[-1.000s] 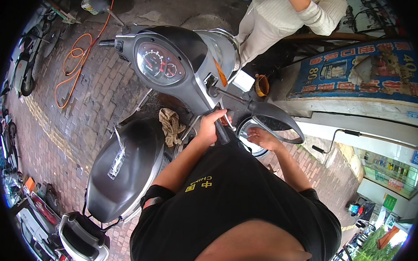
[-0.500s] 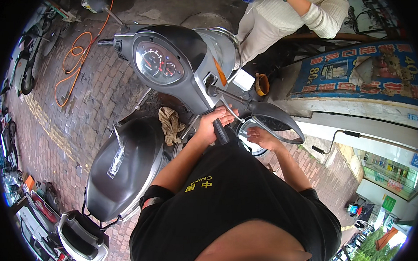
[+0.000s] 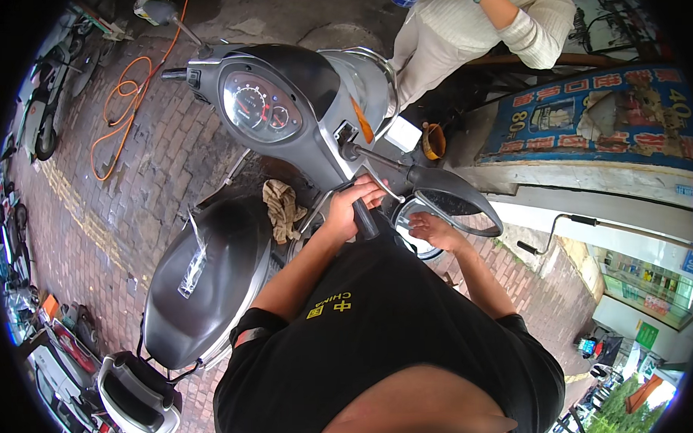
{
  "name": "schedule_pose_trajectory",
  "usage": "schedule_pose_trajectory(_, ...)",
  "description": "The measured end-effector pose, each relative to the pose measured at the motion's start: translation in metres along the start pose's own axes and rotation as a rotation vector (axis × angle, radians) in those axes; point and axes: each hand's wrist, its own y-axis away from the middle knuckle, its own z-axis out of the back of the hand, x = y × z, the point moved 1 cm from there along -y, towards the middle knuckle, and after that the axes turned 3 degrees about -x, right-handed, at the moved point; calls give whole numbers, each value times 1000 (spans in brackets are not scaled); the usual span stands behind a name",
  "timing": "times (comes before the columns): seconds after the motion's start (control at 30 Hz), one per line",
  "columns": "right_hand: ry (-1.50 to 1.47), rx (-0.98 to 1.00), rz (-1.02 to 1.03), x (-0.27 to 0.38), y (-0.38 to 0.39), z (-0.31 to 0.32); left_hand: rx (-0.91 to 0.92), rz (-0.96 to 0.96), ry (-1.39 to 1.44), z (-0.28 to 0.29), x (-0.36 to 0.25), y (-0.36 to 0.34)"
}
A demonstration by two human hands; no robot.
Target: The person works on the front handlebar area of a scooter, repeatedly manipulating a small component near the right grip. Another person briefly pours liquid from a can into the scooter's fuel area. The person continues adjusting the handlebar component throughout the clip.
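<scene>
Left hand [image 3: 349,204] half-uncurled — touching the grip [image 3: 367,225]; right hand [image 3: 435,232] loosely spread.

Brick paving [image 3: 178,157] bears a looped orange cord [image 3: 129,123], the grey scooter [image 3: 310,145] and parked scooters [image 3: 36,117] at left

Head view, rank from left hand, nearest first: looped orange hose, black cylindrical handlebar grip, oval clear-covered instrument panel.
1. Black cylindrical handlebar grip: touching the left hand.
2. Oval clear-covered instrument panel: up and left of the hand, on the scooter.
3. Looped orange hose: on the paving, farther left.
</scene>
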Motion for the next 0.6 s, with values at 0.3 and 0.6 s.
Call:
schedule_pose_trajectory(0.3,165,-44,-32,20,1,-11,62,55,74,-4,-5,3)
schedule_pose_trajectory(0.6,204,-44,-13,18,3,-9,-139,4,29,-1,1,3)
